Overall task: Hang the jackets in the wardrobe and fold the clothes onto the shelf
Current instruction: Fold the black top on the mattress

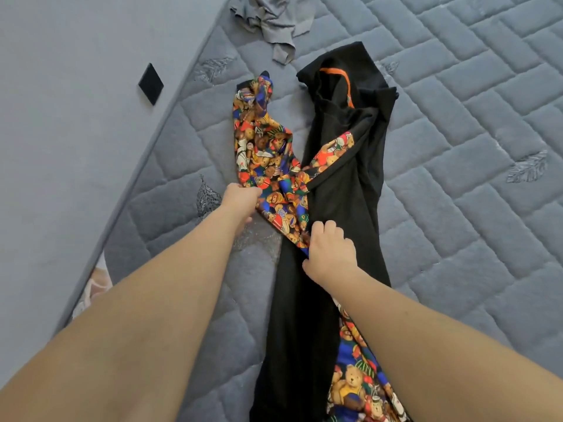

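Head view looks down on a grey quilted mattress [457, 147] with a long black garment [341, 202] stretched from the near edge toward the far middle. This garment has a sleeve of bright teddy-bear print [262, 147] trailing off to its left, a second patch of the same print at the near right beside the right forearm, and an orange band inside its neck opening at the far end.

Reaching in from the near left, the left hand [242, 199] has its fingers curled into the printed sleeve where it meets the black body, gripping the cloth. Coming from the near right, the right hand [329, 251] rests on the black fabric just right of the printed strip, with its fingers bent and pinching the edge where print and black meet. Both hands are near each other, the left slightly farther away.

Far at the top, a crumpled grey cloth [274, 22] lies on the mattress, well apart from the black garment. Left of the mattress is a grey wall [61, 147] bearing a small black diamond-shaped patch [150, 83].
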`<control>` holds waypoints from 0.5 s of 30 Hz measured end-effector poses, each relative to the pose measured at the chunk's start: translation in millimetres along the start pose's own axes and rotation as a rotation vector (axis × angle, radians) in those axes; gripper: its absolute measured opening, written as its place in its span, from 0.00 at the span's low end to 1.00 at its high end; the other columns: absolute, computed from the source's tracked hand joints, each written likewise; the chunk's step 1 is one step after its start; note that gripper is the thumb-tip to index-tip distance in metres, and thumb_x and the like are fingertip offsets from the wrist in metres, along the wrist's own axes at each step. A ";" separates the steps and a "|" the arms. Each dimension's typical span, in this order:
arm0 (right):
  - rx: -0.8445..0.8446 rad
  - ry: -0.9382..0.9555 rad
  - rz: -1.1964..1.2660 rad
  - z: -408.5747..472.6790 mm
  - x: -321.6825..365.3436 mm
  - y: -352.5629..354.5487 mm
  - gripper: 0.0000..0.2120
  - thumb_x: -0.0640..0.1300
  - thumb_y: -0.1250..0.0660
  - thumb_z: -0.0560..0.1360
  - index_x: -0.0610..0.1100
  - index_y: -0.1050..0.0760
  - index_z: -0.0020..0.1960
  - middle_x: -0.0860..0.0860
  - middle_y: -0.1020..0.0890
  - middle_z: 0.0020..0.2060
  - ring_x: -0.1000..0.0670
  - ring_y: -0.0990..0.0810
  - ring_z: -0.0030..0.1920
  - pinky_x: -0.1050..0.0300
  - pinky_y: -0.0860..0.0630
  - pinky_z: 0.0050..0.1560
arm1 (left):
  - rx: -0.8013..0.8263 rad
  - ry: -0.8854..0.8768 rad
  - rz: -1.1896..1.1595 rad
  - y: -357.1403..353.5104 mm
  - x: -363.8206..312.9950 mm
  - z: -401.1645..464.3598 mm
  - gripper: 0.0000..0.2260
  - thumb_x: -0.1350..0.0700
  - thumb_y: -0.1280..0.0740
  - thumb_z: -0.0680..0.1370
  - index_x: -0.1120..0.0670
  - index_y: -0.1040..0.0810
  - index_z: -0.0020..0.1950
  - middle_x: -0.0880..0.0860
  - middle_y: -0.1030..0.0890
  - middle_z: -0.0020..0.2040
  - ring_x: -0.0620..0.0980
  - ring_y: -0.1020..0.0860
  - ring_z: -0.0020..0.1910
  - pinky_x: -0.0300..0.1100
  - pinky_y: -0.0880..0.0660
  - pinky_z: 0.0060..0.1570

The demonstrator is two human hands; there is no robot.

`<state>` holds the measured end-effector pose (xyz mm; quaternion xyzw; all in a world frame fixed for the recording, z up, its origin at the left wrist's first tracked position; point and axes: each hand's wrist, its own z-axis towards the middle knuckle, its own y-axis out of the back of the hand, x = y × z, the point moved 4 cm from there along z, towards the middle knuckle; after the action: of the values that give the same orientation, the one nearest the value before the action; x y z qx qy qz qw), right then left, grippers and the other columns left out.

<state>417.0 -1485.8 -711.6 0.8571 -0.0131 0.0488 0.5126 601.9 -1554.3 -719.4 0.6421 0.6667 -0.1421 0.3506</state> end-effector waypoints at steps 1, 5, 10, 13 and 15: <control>-0.015 0.020 0.002 2.6 -2.4 -1.0 0.28 0.52 0.26 0.70 0.47 0.37 0.63 0.47 0.30 0.57 0.47 0.28 0.55 0.56 0.31 0.43 | 0.004 0.036 -0.040 -4.5 -0.7 2.5 0.08 0.56 0.35 0.80 0.55 0.29 0.57 0.54 0.22 0.48 0.54 0.23 0.48 0.45 0.28 0.45; 0.032 0.048 0.133 13.9 -21.0 5.1 0.23 0.47 0.28 0.72 0.48 0.37 0.60 0.48 0.29 0.55 0.48 0.28 0.51 0.56 0.30 0.40 | 0.031 0.109 -0.093 -20.6 -0.1 3.9 0.05 0.61 0.39 0.80 0.55 0.28 0.44 0.54 0.23 0.39 0.52 0.23 0.37 0.44 0.26 0.36; -0.010 0.034 0.402 -0.7 -58.5 21.7 0.08 0.46 0.38 0.77 0.48 0.32 0.56 0.48 0.22 0.47 0.46 0.24 0.41 0.53 0.27 0.37 | -0.004 0.060 -0.185 -34.2 -18.9 -22.7 0.03 0.61 0.39 0.76 0.55 0.28 0.44 0.53 0.23 0.37 0.51 0.22 0.36 0.45 0.24 0.38; -0.105 -0.082 0.670 -18.4 -107.7 38.6 0.06 0.46 0.39 0.78 0.47 0.30 0.54 0.47 0.22 0.45 0.45 0.22 0.42 0.50 0.24 0.40 | 0.003 -0.018 -0.259 -72.9 -50.7 -54.1 0.03 0.62 0.38 0.74 0.55 0.26 0.43 0.52 0.25 0.33 0.49 0.22 0.33 0.45 0.20 0.41; -0.182 -0.153 0.790 -29.8 -154.6 50.6 0.05 0.45 0.39 0.76 0.46 0.30 0.52 0.46 0.22 0.44 0.43 0.23 0.43 0.51 0.27 0.39 | 0.053 -0.053 -0.317 -116.3 -72.1 -83.4 0.04 0.62 0.39 0.73 0.56 0.26 0.43 0.52 0.24 0.31 0.50 0.21 0.32 0.45 0.19 0.40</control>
<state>257.5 -1487.8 -668.2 0.7385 -0.3834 0.1764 0.5258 461.9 -1571.2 -643.3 0.5340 0.7461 -0.2300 0.3245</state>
